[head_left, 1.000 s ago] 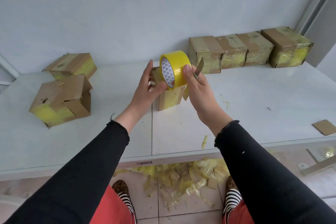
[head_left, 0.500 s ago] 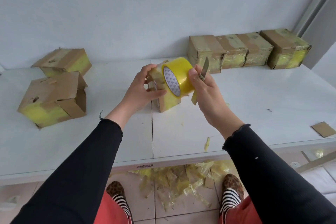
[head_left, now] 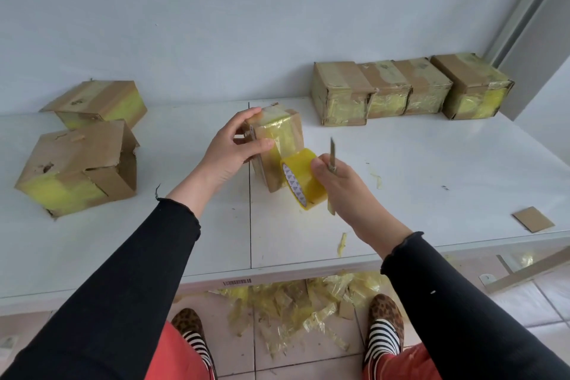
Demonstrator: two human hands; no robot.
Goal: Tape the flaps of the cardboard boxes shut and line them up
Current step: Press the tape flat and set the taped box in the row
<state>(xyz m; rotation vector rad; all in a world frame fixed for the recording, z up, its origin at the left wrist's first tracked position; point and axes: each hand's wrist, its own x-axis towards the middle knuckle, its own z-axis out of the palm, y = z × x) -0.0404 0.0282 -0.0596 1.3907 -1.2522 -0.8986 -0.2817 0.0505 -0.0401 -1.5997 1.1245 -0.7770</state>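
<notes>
Mid-desk, left hand (head_left: pixel 229 151) gripping upended box (head_left: pixel 277 145), right hand (head_left: pixel 336 179) clutching tape roll (head_left: pixel 303 177) and apparently a cutter (head_left: pixel 332 153); four taped boxes (head_left: pixel 410 88) lined along back edge, two boxes (head_left: pixel 80 145) at left unfinished.

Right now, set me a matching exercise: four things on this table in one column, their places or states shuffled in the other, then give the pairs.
Things
1. tape roll
2. box being taped
3. row of four taped boxes
4. loose cardboard scrap

Places or states
A. against the back wall, on the right
B. held in the right hand, along with a knife
C. flat near the table's front right edge
D. steadied at its top by the left hand

Pairs: 1-B, 2-D, 3-A, 4-C
</notes>
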